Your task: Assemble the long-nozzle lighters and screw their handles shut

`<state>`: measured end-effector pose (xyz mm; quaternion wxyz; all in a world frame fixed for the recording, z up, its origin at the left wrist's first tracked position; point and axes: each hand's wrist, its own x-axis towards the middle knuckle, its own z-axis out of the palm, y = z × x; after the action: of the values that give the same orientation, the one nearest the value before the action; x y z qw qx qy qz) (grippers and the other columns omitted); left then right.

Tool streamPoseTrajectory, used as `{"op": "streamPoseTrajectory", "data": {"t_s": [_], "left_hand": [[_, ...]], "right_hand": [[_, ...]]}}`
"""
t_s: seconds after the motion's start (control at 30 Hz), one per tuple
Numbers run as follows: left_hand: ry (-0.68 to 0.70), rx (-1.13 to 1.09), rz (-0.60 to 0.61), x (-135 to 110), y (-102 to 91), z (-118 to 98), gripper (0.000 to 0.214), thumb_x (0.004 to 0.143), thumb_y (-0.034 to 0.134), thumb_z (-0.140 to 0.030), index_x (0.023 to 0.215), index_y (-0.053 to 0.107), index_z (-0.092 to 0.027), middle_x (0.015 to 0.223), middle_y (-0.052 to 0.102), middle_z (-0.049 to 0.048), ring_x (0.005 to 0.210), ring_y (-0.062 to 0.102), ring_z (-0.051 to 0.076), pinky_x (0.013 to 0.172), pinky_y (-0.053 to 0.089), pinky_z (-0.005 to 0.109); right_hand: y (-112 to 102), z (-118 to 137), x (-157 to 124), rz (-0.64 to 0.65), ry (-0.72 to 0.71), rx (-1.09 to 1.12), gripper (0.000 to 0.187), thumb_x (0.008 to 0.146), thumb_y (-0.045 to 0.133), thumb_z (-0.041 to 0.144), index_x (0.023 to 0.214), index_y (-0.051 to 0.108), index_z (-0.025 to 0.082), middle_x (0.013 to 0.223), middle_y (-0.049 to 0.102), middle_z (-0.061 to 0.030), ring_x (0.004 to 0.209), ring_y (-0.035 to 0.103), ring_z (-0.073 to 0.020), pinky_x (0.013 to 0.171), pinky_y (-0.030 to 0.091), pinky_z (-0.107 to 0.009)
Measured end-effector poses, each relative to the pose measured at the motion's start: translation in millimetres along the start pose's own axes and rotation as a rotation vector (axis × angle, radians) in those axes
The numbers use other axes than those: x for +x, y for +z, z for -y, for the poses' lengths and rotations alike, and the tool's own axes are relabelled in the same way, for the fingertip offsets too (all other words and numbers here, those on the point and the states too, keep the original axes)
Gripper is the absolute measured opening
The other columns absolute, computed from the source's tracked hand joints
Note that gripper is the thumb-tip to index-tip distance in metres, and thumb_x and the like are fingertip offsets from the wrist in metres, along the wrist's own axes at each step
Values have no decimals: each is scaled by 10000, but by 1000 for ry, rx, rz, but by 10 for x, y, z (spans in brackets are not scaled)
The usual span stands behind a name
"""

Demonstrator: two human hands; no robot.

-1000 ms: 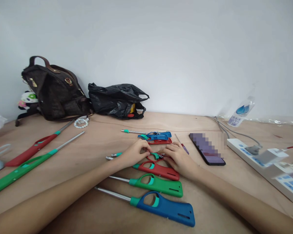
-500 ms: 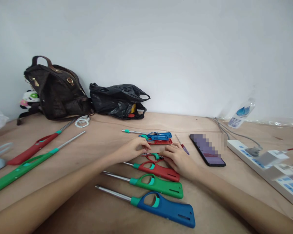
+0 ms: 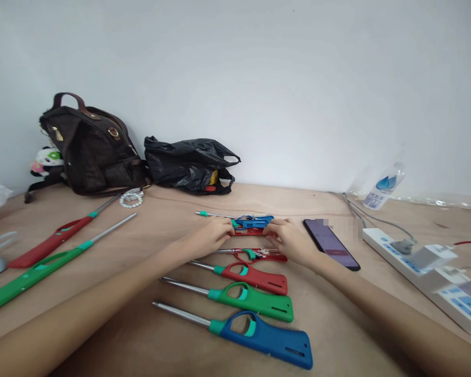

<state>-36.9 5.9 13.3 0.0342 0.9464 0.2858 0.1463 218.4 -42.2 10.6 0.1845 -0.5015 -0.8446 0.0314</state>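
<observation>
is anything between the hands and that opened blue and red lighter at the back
Nothing visible. The left hand and right hand already touch the two ends of the opened lighter, with no object between.

Red [image 3: 259, 277], green [image 3: 259, 302] and blue lighters [image 3: 267, 337] with teal triggers lie by a black bag [image 3: 190, 165].

Both forearms reach forward, left hand [image 3: 212, 236] and right hand [image 3: 289, 240] facing each other (fingers loosely curled).

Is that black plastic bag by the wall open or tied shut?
Open: the black plastic bag gapes at its right end, showing yellow and red items inside.
</observation>
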Motion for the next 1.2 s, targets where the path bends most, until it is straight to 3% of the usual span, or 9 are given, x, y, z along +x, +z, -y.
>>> {"op": "streamPoseTrajectory", "data": {"t_s": [0.17,0.3,0.43,0.53,0.63,0.7,0.87,1.03,1.2], "left_hand": [[-64,230,61,126,49,-14,33,856,598,-137,865,630,-135,944,643,83,860,607,225,755,448,298],[-90,219,40,168,27,-63,59,872,556,-110,831,592,-133,915,629,83,861,594,224,769,443,307],[-159,-44,-65,165,-9,-33,109,888,477,-130,804,544,-153,837,594,41,804,561,195,736,434,291],[-279,-310,-95,183,-14,43,143,878,480,-236,778,542,-156,754,563,9,733,535,175,676,425,270],[-384,-615,-30,210,-31,122,298,850,514,-429,774,565,-146,657,514,-13,608,496,147,553,398,239],[-377,-790,42,213,-63,152,390,806,558,-521,801,596,-132,645,508,-13,575,479,130,516,385,224],[-405,-1028,181,136,-170,105,442,764,641,-543,843,644,-108,666,522,-4,581,467,96,516,355,191],[-449,-959,111,56,-222,2,389,728,689,-470,888,648,-118,735,603,15,585,510,108,538,412,213],[-324,-756,24,-34,-164,-115,185,732,669,-277,844,667,-129,758,663,26,675,569,143,609,435,222]], "right_hand": [[90,-127,192,67,6,-184,48,815,613,131,821,651,161,944,617,-92,900,558,-220,832,349,-338],[79,-169,254,58,-5,-166,105,851,552,121,776,611,165,934,606,-90,896,543,-214,824,346,-332],[2,-245,262,-19,10,19,120,836,516,80,791,551,186,868,607,-59,847,543,-200,775,370,-310],[-58,-267,242,-68,50,183,91,886,464,140,829,495,206,784,591,-29,734,535,-183,686,386,-292],[-131,-216,194,-95,41,278,97,939,374,191,895,456,219,801,591,-25,702,534,-177,654,402,-293],[-185,-163,147,-101,-16,275,68,945,395,228,981,453,222,914,606,-54,776,556,-189,696,430,-310],[-280,-97,18,-101,-212,148,216,901,546,311,1092,484,230,1073,598,-108,980,567,-247,826,462,-372],[-230,-84,-114,-114,-242,126,206,918,521,325,1089,516,210,1042,617,-113,927,601,-239,791,492,-364],[-45,-95,-229,-57,-173,180,206,910,545,348,1047,578,198,991,641,-100,901,608,-227,779,499,-359]]}}
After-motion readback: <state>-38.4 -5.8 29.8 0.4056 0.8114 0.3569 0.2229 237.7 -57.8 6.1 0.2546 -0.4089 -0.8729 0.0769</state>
